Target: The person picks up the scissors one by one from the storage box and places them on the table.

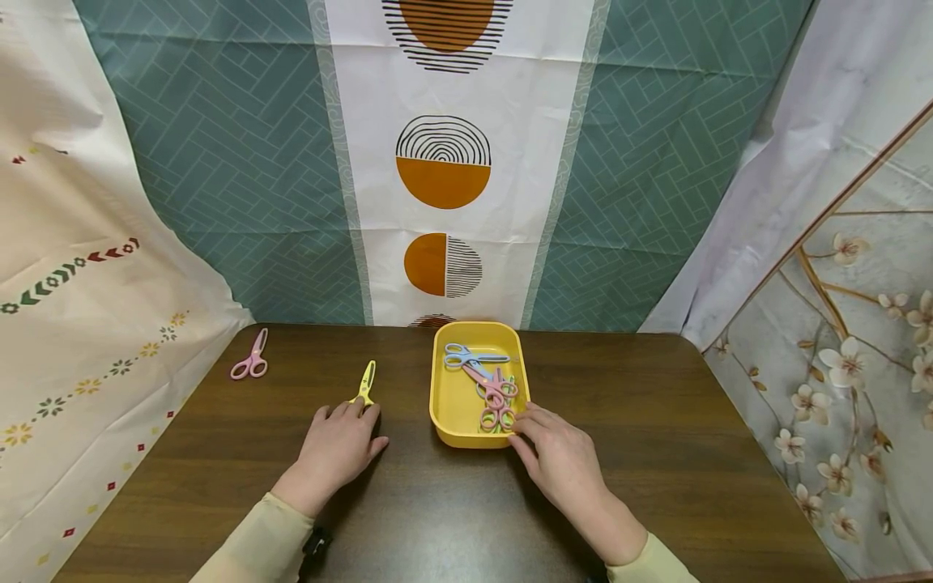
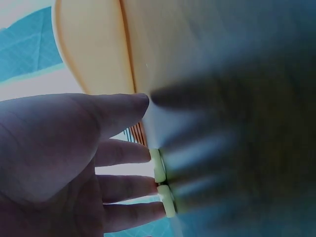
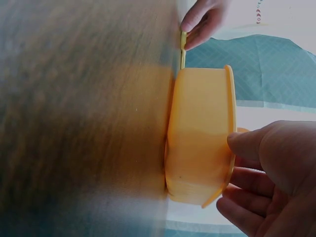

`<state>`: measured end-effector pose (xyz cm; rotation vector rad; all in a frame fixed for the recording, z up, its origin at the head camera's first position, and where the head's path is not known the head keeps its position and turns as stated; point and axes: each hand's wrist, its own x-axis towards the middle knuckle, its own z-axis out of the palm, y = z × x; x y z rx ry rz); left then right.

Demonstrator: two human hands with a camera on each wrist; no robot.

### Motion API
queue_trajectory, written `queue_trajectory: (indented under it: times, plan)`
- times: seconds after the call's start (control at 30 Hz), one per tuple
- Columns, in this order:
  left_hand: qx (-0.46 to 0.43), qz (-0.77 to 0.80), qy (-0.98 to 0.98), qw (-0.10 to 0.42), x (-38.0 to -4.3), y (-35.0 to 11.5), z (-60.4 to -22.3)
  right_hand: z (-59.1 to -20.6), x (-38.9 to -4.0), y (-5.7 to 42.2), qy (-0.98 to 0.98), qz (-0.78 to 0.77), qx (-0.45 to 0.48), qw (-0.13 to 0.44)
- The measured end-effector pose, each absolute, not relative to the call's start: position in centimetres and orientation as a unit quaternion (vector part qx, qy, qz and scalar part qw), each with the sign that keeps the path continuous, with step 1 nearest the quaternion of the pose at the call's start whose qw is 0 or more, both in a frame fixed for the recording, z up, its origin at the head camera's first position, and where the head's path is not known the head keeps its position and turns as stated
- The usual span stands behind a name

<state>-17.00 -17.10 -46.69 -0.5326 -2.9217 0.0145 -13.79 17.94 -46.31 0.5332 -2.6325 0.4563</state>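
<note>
Near the left middle of the table, my left hand (image 1: 338, 445) rests its fingertips on the handles of yellow scissors (image 1: 368, 380), whose blades point away. In the left wrist view its fingers are nearly straight, touching the yellow finger loops (image 2: 167, 201), and the thumb stands apart. My right hand (image 1: 557, 449) holds the near right corner of a yellow plastic basket (image 1: 446, 409). In the right wrist view the thumb lies on the basket's rim, with some fingertips hidden behind it. Inside the basket lie several scissors, among them blue scissors (image 1: 490, 358) and pink scissors (image 1: 497, 393), partly overlapping.
Other pink scissors (image 1: 255, 356) lie at the far left corner of the brown table (image 1: 619, 389). A patterned cloth (image 1: 619, 202) hangs along the back edge, with more cloths at both sides.
</note>
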Motion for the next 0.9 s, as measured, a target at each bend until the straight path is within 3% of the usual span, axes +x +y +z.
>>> queue_trajectory:
  times: [0.9]
  plan:
    - [-0.132,-0.013,-0.988,0.077,-20.2,-19.6,-46.3,-46.2,-13.8,17.9,-0.947,0.161,0.189,0.202]
